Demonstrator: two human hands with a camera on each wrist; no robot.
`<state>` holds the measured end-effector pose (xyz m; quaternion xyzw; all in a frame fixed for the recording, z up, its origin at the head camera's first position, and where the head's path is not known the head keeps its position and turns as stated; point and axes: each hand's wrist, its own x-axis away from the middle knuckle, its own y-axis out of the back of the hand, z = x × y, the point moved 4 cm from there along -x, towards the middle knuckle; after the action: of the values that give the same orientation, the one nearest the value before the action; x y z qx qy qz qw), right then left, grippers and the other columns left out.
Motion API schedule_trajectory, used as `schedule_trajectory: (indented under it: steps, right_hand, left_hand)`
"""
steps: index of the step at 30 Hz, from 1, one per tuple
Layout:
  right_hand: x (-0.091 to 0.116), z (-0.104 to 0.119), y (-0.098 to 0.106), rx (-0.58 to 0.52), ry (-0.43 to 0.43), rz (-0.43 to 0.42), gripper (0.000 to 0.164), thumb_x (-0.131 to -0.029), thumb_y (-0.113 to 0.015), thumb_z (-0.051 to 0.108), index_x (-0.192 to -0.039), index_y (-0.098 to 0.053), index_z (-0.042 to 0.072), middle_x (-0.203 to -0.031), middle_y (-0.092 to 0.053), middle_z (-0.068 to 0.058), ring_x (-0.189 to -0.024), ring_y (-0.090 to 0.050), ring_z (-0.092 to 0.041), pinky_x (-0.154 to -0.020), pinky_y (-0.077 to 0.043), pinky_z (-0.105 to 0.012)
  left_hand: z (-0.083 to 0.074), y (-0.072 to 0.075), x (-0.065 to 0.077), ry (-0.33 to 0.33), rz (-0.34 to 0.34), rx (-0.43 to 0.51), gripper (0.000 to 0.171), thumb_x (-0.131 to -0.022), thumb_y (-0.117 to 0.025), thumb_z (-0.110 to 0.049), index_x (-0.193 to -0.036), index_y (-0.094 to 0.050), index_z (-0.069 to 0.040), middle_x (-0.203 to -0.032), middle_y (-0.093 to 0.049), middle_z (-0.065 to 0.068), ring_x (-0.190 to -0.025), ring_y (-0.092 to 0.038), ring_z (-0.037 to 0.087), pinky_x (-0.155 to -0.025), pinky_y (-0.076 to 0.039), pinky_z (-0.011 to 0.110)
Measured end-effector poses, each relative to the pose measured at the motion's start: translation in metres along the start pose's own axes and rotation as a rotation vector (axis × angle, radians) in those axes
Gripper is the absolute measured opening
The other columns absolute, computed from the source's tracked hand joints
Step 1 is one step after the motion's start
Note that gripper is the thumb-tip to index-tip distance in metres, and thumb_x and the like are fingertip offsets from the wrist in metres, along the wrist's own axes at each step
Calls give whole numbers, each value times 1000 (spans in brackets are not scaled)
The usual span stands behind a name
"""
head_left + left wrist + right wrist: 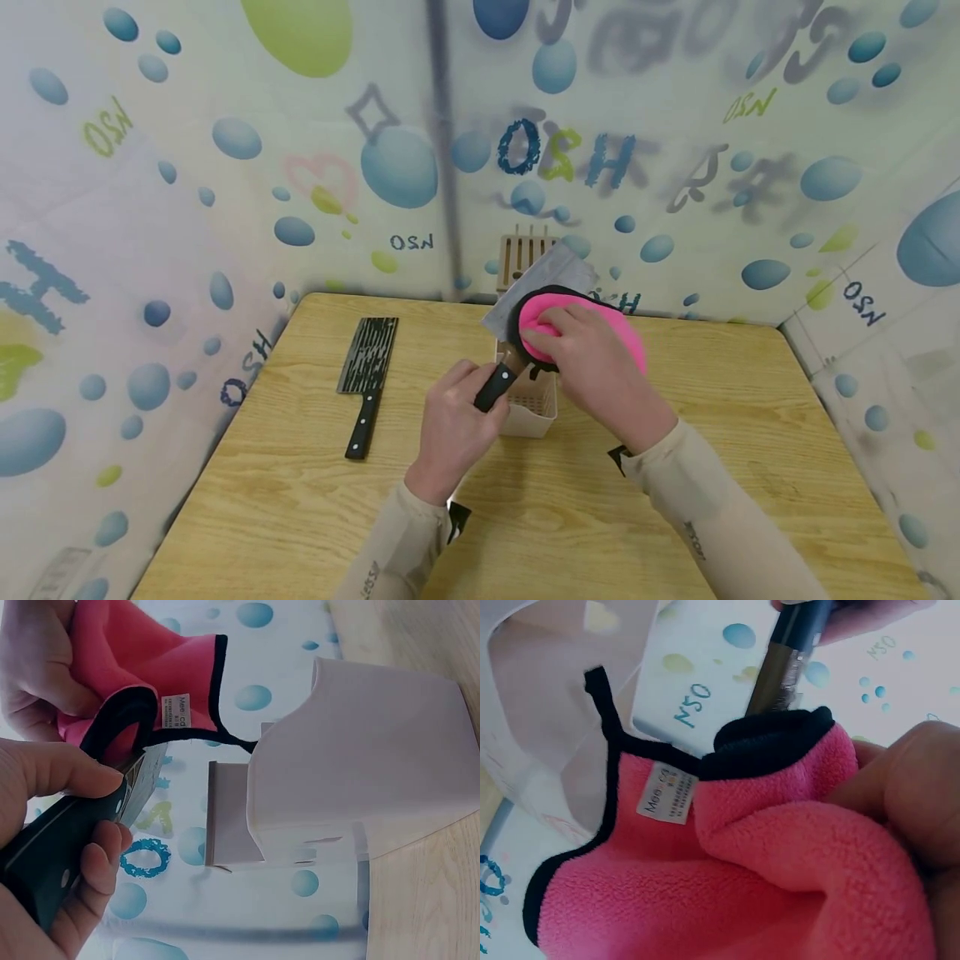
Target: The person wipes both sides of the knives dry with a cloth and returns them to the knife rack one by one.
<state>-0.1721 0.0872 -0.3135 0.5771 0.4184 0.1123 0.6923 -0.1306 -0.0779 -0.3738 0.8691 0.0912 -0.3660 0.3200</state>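
My left hand [459, 421] grips the black riveted handle [497, 387] of a cleaver, whose broad grey blade [551, 271] slants up to the right. Bunched in my right hand [600, 367] is a pink cloth [628, 327] with black edging, folded over the lower part of the blade by the handle. A white label [667, 793] and a black hanging loop [600, 690] show on the cloth in the right wrist view. The cloth hides part of the blade. Both hands are above the table, in front of a beige knife holder [528, 421].
A second cleaver [367, 367] with a dark patterned blade lies on the wooden table [255, 500] at the left, handle toward me. The holder's slotted rack [517, 250] rises behind the held blade. Patterned sheeting [315, 242] walls in the table's back and sides.
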Motion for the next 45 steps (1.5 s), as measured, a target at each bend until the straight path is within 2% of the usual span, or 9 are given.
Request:
schedule_trajectory:
  steps: [6,14,21,29,35,39,45]
  right_hand:
    - [-4,3,3,30,23,30,54,-76,-62,-22,-117,-78,9,-116,-71,-15,-110,-63,-35,-101,-51,-45]
    - [-11,-3,8,0,-5,-104,55,-74,-57,-22,-117,-77,6,-114,-70,-17,-108,-63,-37,-100,-51,-49]
    - [-11,-9,3,20,-14,-127,51,-77,-57,-21,-117,-76,4,-118,-69,-18,-110,-62,-38,-105,-47,-50]
    - [-12,-26,-4,53,-75,-126,52,-75,-62,-19,-118,-77,5,-116,-71,-18,-109,-63,-36,-102,-49,-49]
    - [-12,-40,-5,54,-133,-116,55,-76,-54,-20,-120,-77,5,-117,-70,-19,-111,-61,-41,-103,-48,-52]
    - [-12,-49,-6,56,-177,-106,56,-77,-53,-19,-122,-76,6,-119,-69,-20,-109,-60,-43,-97,-50,-55]
    - [-11,-59,-6,41,-226,-114,56,-77,-53,-18,-124,-75,5,-120,-69,-20,-106,-60,-43,-92,-50,-55]
  left_hand:
    - [-1,0,0,0,20,-18,23,-75,-79,2,-98,-78,0,-81,-65,8,-64,-61,17,-56,-52,31]
    - [-3,-2,0,-14,55,-36,25,-74,-81,1,-99,-78,-1,-81,-65,6,-65,-62,17,-58,-54,32]
    - [-7,-3,1,-26,66,-40,26,-75,-81,1,-101,-78,-1,-82,-66,7,-65,-61,16,-57,-54,29]
    - [-7,-5,3,-37,65,-57,27,-73,-80,2,-100,-78,0,-81,-65,6,-63,-59,15,-56,-52,28]
    - [-7,-5,4,-42,65,-56,30,-73,-79,2,-103,-79,0,-79,-65,6,-60,-57,14,-53,-49,26]
    - [-7,-5,4,-52,66,-57,34,-72,-80,2,-106,-78,0,-79,-64,6,-60,-56,13,-53,-48,25]
    - [-8,-5,5,-80,67,-49,27,-72,-80,4,-98,-78,-1,-78,-63,5,-59,-54,11,-52,-46,22]
